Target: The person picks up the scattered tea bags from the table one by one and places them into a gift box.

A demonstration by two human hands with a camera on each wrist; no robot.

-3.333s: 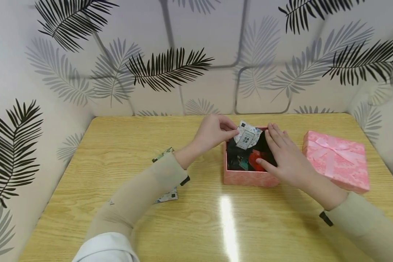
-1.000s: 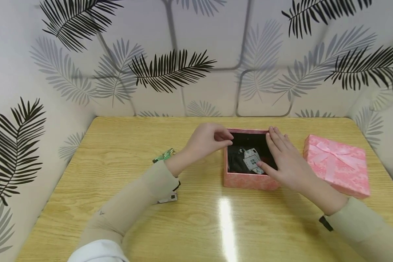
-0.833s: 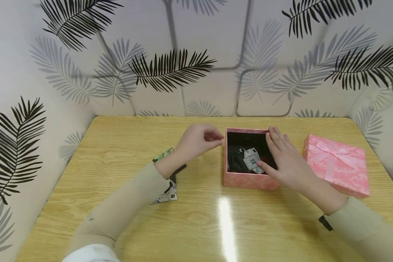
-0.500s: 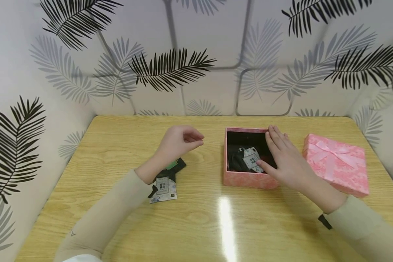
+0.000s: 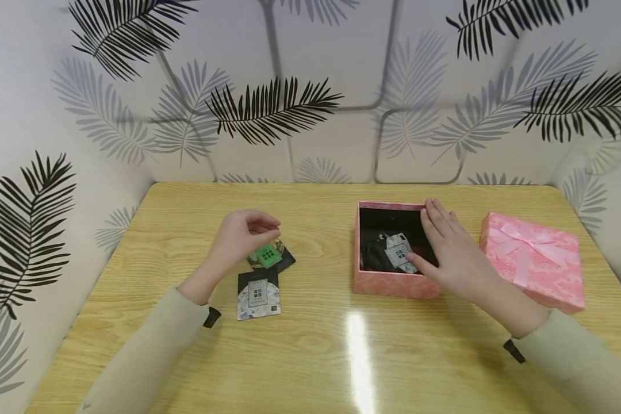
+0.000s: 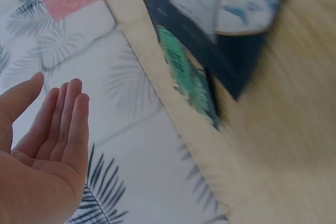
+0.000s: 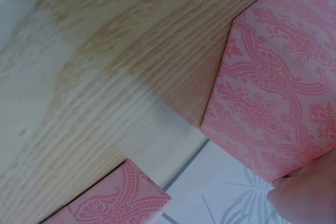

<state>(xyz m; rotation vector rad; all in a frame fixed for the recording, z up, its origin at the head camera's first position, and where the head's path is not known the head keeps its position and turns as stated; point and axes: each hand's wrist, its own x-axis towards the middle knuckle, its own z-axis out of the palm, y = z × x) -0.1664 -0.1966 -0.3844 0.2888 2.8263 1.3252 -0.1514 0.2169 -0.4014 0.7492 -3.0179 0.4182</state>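
Fingers, left: left hand (image 5: 238,236) loosely curled, holding nothing, just above green packet (image 5: 265,255).
Fingers, right: right hand (image 5: 452,253) flat, fingers together, resting in pink box (image 5: 393,283), thumb on white packet (image 5: 397,252).
Packets on table (image 5: 310,345): two, green and white-labelled one (image 5: 259,294).
Lids: one pink lid (image 5: 533,259), right of box.

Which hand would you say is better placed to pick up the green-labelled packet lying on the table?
Left. The left hand hovers just beside the green-labelled packet, fingers loosely curled and empty, while the right hand rests on the open pink box.
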